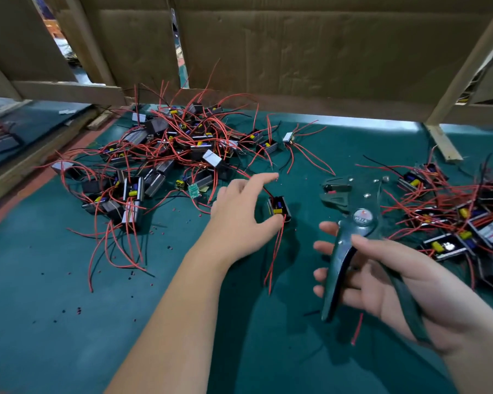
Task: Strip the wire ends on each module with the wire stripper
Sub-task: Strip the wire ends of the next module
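Note:
A small black module [279, 209] with a yellow part and long red wires lies on the green mat [54, 322] at the centre. My left hand [239, 217] hovers over its left side, fingers spread and nearly straight, thumb tip touching the module's near edge. My right hand [387, 282] grips the dark wire stripper [359, 220] by its two spread handles, thumb over the top and fingers curled behind. The stripper's jaws point up and left, just right of the module, with nothing in them. A short red wire end [357, 328] shows below the handles.
A large tangled pile of modules [168, 157] with red and black wires fills the back left. A second pile of modules [467, 223] sits at the right. Small bits of insulation [79, 309] dot the mat. A cardboard wall [296, 52] and a wooden post [444, 143] close the back.

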Demonstrator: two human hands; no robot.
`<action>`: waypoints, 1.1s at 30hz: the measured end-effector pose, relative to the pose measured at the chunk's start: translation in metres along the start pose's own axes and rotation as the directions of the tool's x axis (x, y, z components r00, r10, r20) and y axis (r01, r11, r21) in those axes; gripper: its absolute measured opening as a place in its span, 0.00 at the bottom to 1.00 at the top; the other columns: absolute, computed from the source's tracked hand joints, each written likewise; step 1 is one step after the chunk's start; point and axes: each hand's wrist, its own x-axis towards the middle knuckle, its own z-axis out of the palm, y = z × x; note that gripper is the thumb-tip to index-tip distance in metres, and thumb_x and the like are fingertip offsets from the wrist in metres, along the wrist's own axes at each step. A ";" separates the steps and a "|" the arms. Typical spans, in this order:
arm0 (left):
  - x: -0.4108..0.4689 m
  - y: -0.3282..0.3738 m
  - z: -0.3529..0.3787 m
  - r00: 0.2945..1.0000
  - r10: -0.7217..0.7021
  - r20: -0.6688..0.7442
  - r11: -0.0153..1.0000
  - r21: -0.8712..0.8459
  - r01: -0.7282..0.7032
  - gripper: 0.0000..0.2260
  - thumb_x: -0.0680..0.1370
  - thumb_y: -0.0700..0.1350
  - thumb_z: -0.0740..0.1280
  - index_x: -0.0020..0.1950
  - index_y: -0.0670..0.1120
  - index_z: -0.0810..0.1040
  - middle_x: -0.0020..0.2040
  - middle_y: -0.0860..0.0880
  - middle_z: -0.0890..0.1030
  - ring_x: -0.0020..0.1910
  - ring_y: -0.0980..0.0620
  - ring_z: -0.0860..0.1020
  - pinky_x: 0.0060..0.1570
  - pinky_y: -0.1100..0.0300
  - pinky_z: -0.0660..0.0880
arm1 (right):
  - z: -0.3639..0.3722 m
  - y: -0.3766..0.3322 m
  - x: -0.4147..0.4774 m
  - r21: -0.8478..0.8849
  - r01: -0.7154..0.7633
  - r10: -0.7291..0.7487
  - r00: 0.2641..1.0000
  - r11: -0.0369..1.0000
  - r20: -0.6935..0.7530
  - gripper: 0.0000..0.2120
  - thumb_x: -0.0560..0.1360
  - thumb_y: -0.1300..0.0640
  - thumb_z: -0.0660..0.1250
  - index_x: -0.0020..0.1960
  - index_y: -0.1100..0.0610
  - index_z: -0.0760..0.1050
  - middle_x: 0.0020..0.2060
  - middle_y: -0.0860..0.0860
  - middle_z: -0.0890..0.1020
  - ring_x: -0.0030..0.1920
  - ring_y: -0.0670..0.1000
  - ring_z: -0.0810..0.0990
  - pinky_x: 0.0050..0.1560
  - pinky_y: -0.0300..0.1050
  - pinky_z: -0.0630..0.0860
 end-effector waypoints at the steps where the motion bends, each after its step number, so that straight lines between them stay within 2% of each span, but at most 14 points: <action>1: 0.001 0.001 0.001 1.000 0.002 0.011 0.999 0.040 -0.002 0.28 0.71 0.56 0.67 0.69 0.67 0.61 0.66 0.54 0.67 0.63 0.53 0.61 0.61 0.56 0.55 | -0.001 -0.001 0.001 -0.011 0.037 -0.037 0.998 0.999 -0.050 0.29 0.59 0.57 0.76 0.59 0.64 0.78 0.48 0.61 0.81 0.40 0.63 0.82 0.39 0.59 0.81; 3: 0.003 0.001 0.002 0.999 -0.012 0.033 0.998 0.058 0.010 0.30 0.71 0.55 0.67 0.72 0.64 0.62 0.72 0.58 0.63 0.67 0.56 0.58 0.60 0.55 0.52 | -0.003 -0.003 0.003 -0.063 0.111 -0.121 0.977 0.992 -0.178 0.27 0.61 0.58 0.73 0.59 0.63 0.77 0.43 0.58 0.83 0.40 0.63 0.84 0.38 0.57 0.81; 6: 0.004 0.004 0.001 1.000 0.023 -0.020 0.993 -0.116 -0.025 0.25 0.74 0.52 0.66 0.71 0.55 0.69 0.70 0.58 0.69 0.70 0.58 0.64 0.69 0.56 0.57 | -0.012 -0.006 0.006 -0.101 0.181 -0.204 0.925 0.978 -0.321 0.16 0.68 0.61 0.69 0.56 0.59 0.76 0.50 0.60 0.82 0.46 0.64 0.84 0.38 0.55 0.82; 7: 0.005 0.006 0.000 0.996 0.048 -0.070 0.978 -0.199 -0.061 0.19 0.77 0.48 0.66 0.68 0.52 0.74 0.64 0.57 0.75 0.65 0.60 0.69 0.68 0.59 0.63 | -0.015 -0.006 0.007 -0.096 0.198 -0.219 0.917 0.975 -0.334 0.13 0.71 0.62 0.67 0.56 0.58 0.75 0.53 0.60 0.81 0.47 0.64 0.83 0.38 0.56 0.82; 9: 0.003 0.012 -0.003 0.990 0.053 -0.128 0.930 -0.356 -0.095 0.10 0.80 0.40 0.63 0.58 0.49 0.79 0.51 0.57 0.81 0.51 0.63 0.77 0.55 0.66 0.71 | -0.018 -0.006 0.007 -0.089 0.217 -0.234 0.915 0.972 -0.327 0.13 0.71 0.62 0.67 0.55 0.57 0.74 0.51 0.59 0.80 0.47 0.64 0.84 0.38 0.55 0.81; 12: 0.001 0.020 -0.005 0.994 0.014 -0.111 0.777 -0.624 -0.081 0.11 0.80 0.32 0.59 0.52 0.48 0.71 0.41 0.51 0.84 0.43 0.55 0.83 0.49 0.64 0.76 | -0.016 -0.006 0.004 -0.086 0.214 -0.230 0.934 0.973 -0.275 0.22 0.64 0.58 0.69 0.57 0.59 0.77 0.45 0.58 0.80 0.42 0.62 0.84 0.36 0.55 0.81; 15: -0.001 0.026 -0.007 0.996 0.021 -0.085 0.626 -0.776 -0.080 0.14 0.81 0.30 0.55 0.53 0.49 0.62 0.39 0.49 0.84 0.40 0.51 0.83 0.46 0.64 0.77 | -0.012 -0.004 0.003 -0.066 0.178 -0.187 0.965 0.982 -0.182 0.23 0.63 0.58 0.67 0.59 0.60 0.78 0.46 0.62 0.82 0.40 0.62 0.83 0.37 0.55 0.81; 19: -0.005 0.030 -0.008 0.997 0.063 -0.036 0.612 -0.788 -0.067 0.10 0.83 0.34 0.54 0.55 0.50 0.64 0.40 0.52 0.84 0.36 0.55 0.80 0.45 0.65 0.76 | -0.005 0.000 0.001 -0.044 0.154 -0.156 0.986 0.987 -0.058 0.26 0.62 0.59 0.68 0.61 0.62 0.76 0.44 0.64 0.82 0.38 0.62 0.82 0.40 0.58 0.81; 22: -0.006 0.032 -0.010 0.997 0.062 -0.039 0.676 -0.733 -0.070 0.11 0.82 0.37 0.57 0.58 0.52 0.68 0.38 0.54 0.84 0.33 0.58 0.76 0.42 0.67 0.74 | -0.001 0.002 0.000 0.008 0.112 -0.113 0.993 0.994 0.037 0.31 0.57 0.58 0.75 0.60 0.63 0.77 0.42 0.65 0.81 0.38 0.62 0.81 0.41 0.60 0.80; 24: -0.008 0.033 -0.010 0.994 0.082 -0.069 0.738 -0.666 -0.107 0.18 0.82 0.37 0.58 0.66 0.56 0.63 0.38 0.55 0.84 0.34 0.59 0.75 0.42 0.70 0.72 | 0.000 0.003 0.000 0.020 0.078 -0.079 0.993 0.997 0.087 0.36 0.52 0.55 0.81 0.59 0.62 0.78 0.42 0.65 0.81 0.38 0.62 0.81 0.41 0.60 0.80; 26: -0.010 0.033 -0.009 0.991 0.093 -0.098 0.771 -0.622 -0.134 0.27 0.82 0.37 0.59 0.74 0.57 0.51 0.39 0.56 0.84 0.35 0.59 0.75 0.42 0.71 0.71 | 0.002 0.005 0.000 0.025 0.057 -0.060 0.991 0.998 0.120 0.38 0.51 0.54 0.82 0.60 0.62 0.78 0.43 0.66 0.80 0.38 0.62 0.81 0.42 0.60 0.79; 28: -0.010 0.034 -0.008 0.992 0.075 -0.096 0.790 -0.602 -0.118 0.27 0.81 0.38 0.60 0.75 0.54 0.51 0.40 0.56 0.85 0.35 0.60 0.75 0.41 0.71 0.71 | 0.002 0.006 0.000 0.041 0.041 -0.047 0.988 0.998 0.145 0.37 0.53 0.54 0.81 0.61 0.62 0.77 0.43 0.66 0.80 0.39 0.63 0.81 0.42 0.60 0.79; 31: -0.010 0.037 -0.009 0.996 0.086 -0.038 0.818 -0.568 -0.092 0.10 0.81 0.41 0.62 0.61 0.52 0.71 0.40 0.55 0.85 0.29 0.62 0.71 0.36 0.67 0.69 | 0.003 0.006 -0.001 0.069 0.026 -0.037 0.985 0.997 0.170 0.37 0.54 0.55 0.80 0.61 0.63 0.77 0.43 0.65 0.80 0.39 0.62 0.81 0.43 0.60 0.79; 33: -0.009 0.040 -0.009 0.994 0.092 -0.051 0.799 -0.593 -0.105 0.05 0.80 0.41 0.64 0.50 0.50 0.77 0.37 0.53 0.84 0.25 0.65 0.70 0.30 0.71 0.64 | 0.003 0.005 -0.001 0.080 0.015 -0.030 0.982 0.997 0.187 0.36 0.55 0.55 0.79 0.62 0.63 0.77 0.42 0.65 0.80 0.39 0.62 0.81 0.43 0.59 0.79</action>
